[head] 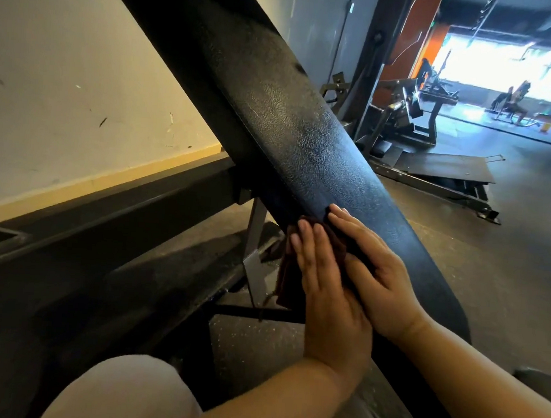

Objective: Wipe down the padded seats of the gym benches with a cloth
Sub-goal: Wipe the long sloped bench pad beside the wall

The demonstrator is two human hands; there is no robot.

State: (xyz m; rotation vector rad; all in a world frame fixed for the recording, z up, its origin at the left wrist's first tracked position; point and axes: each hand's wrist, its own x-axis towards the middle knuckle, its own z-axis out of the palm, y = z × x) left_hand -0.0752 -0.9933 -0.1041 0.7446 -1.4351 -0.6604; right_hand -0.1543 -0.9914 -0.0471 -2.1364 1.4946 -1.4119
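**Both palms on the cloth, low on the inclined pad**

Your fingers lie straight and flat, not curled round anything: the left hand presses the dark brown cloth against the near left edge of the bench pad, and the right hand lies just beside it, partly tucked under the left, fingertips touching the bare vinyl. The cloth is bunched under your palms, and its loose end hangs over the pad's left edge toward the metal support.

To wipe well from here, I would spread the cloth wider before you push, so that it covers more of the pad than it does now. Keep flat pressure through both palms. The long textured stretch running up and away to the far left looks like the part to cover next; work it in overlapping strokes, edge to edge. Mind the hanging end so that it does not snag on the frame below.

Your knee sits near left; the wall stands behind, and other gym machines far right.
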